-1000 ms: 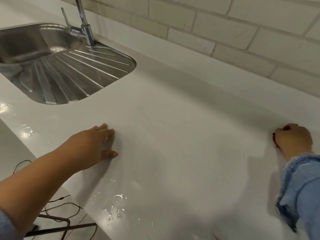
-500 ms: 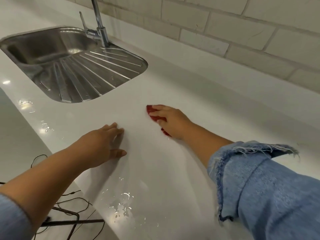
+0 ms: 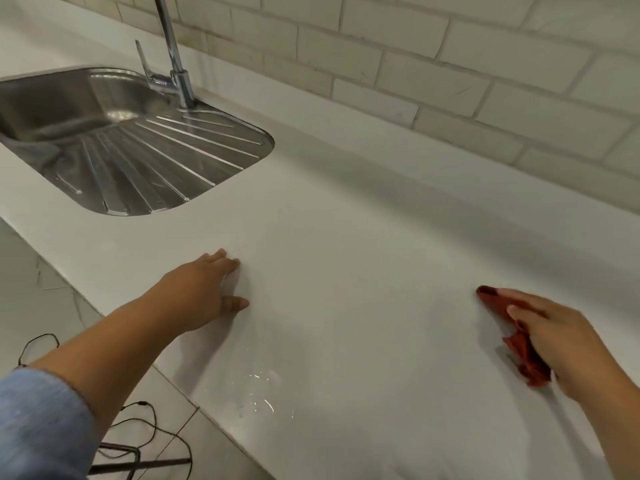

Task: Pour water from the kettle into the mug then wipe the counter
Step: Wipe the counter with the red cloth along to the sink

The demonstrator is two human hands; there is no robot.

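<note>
Counter (image 3: 346,271) filled your view, with droplets (image 3: 263,393) at 6 o'clock. Your left hand (image 3: 204,292) lay flat and empty at 9 o'clock; your right hand (image 3: 557,337) pressed a red cloth (image 3: 519,348) down at 3 o'clock, fingers extended.

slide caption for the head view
Right hand presses a red cloth on the white counter; left hand rests flat.

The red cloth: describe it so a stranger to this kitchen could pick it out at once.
Start at the steel sink set into the white counter, then follow the counter to the right. Near the right edge of the view the right hand presses a crumpled red cloth flat against the surface. It is the only coloured thing on the pale counter; the left hand holds nothing.
</note>
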